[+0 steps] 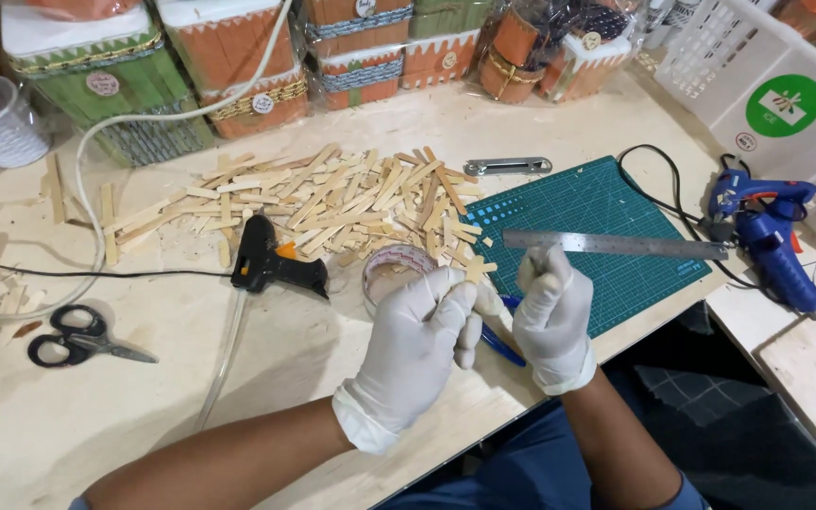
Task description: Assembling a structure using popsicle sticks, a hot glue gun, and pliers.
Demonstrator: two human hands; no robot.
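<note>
Wooden stick (476,271) pinched in left hand (415,345) grip, right hand (552,316) clenched w/ blue tool (501,342); gloves slick, stick could slip.

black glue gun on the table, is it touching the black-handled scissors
Apart. The head view shows bare tabletop between the black glue gun and the black-handled scissors.

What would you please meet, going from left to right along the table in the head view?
Black-handled scissors → black glue gun → left gloved hand → right gloved hand → steel ruler on the green cutting mat → blue glue gun.
</note>
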